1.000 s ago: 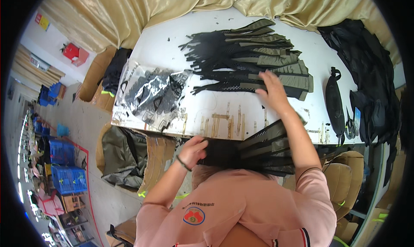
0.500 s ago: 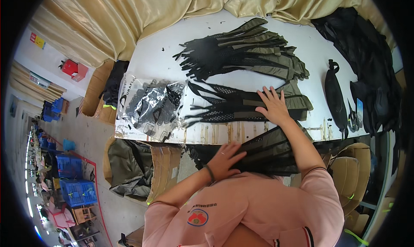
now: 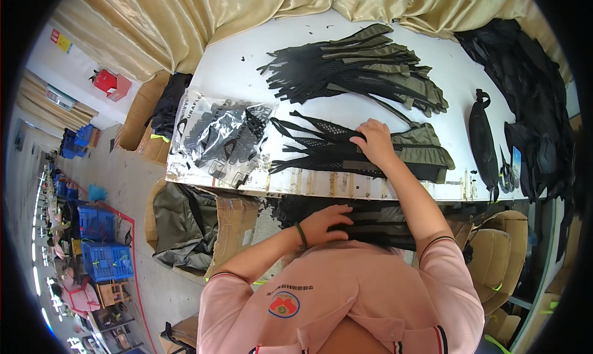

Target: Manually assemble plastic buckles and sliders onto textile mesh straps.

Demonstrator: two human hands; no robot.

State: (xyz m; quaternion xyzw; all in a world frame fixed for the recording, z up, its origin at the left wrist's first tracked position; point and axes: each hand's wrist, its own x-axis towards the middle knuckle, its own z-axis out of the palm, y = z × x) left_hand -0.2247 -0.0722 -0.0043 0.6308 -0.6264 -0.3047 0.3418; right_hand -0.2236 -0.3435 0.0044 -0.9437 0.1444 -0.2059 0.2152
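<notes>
Two or three flat pieces of black mesh and olive cloth with strap ends (image 3: 321,145) lie spread near the table's front edge. My right hand (image 3: 374,145) rests on their middle, its fingers drawn together and bent as if pinching the upper piece; the fingertips are partly hidden. More black and olive pieces (image 3: 380,221) lie across my lap, below the table edge. Over their left end lies my left hand (image 3: 325,223), fingers apart and stretched out. Behind the near pieces, a larger fanned stack of the same pieces (image 3: 352,70) covers the table's far middle.
A clear plastic bag of black buckles (image 3: 222,138) sits at the table's left. To the right are a long black pouch (image 3: 482,141), scissors (image 3: 506,175) and a heap of black fabric (image 3: 531,101). Cardboard boxes (image 3: 238,221) stand below; a gold curtain (image 3: 247,11) hangs behind.
My right hand has slid a little left over the pieces, and its spread fingers have drawn together. My left hand has turned and settled lower over the pieces on my lap.
</notes>
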